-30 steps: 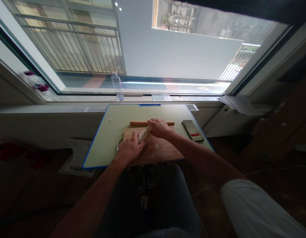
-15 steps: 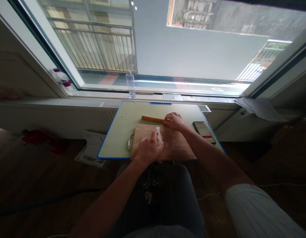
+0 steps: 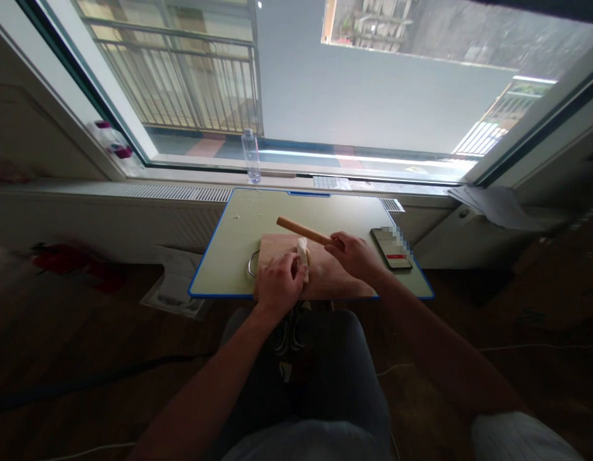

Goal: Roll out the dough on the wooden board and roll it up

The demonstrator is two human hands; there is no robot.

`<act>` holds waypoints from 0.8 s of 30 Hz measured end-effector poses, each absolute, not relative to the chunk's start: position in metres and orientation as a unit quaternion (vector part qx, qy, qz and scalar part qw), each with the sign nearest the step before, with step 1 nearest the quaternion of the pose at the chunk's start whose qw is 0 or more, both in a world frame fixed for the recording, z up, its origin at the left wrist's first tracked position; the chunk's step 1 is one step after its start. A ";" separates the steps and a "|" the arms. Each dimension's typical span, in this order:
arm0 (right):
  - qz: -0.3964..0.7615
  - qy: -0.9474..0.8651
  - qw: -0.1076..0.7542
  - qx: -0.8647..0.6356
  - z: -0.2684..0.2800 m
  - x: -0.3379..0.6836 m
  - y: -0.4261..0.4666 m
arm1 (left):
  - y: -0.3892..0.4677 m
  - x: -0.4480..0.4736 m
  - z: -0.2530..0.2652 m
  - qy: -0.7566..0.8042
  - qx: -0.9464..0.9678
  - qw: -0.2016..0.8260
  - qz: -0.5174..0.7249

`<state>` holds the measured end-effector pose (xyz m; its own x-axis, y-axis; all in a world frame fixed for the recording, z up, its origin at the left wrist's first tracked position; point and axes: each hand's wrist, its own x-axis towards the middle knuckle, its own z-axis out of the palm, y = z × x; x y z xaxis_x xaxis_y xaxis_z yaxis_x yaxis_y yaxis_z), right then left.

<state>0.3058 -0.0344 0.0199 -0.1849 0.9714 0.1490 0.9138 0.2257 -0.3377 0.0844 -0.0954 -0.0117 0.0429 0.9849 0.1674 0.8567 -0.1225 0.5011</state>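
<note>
My right hand [image 3: 357,256] is wrapped round one end of a wooden rolling pin [image 3: 302,230], which points up and left above the far edge of a wooden cutting board [image 3: 332,282]. On the board lies a whitish, elongated piece of dough [image 3: 303,248]. My left hand [image 3: 278,280] is closed at the dough's left side, with thumb and fingers gripping its near part. The fingers partly hide the dough. A metal handle [image 3: 252,263] sticks out at the board's left side.
Under the board is a pale green table [image 3: 224,256] with a blue rim. A phone [image 3: 392,250] lies at its right side. Beyond the table, a clear bottle [image 3: 251,157] stands on the windowsill. White crumbs [image 3: 235,217] dot the table's left part.
My right hand has taken hold of the rolling pin and lifted it off the table, drawing it nearer and to the right. My left hand has shifted slightly left, staying at the dough.
</note>
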 end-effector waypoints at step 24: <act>0.103 -0.743 0.211 -0.626 0.002 0.305 -0.053 | -0.111 0.120 -0.006 0.606 0.771 0.069 0.181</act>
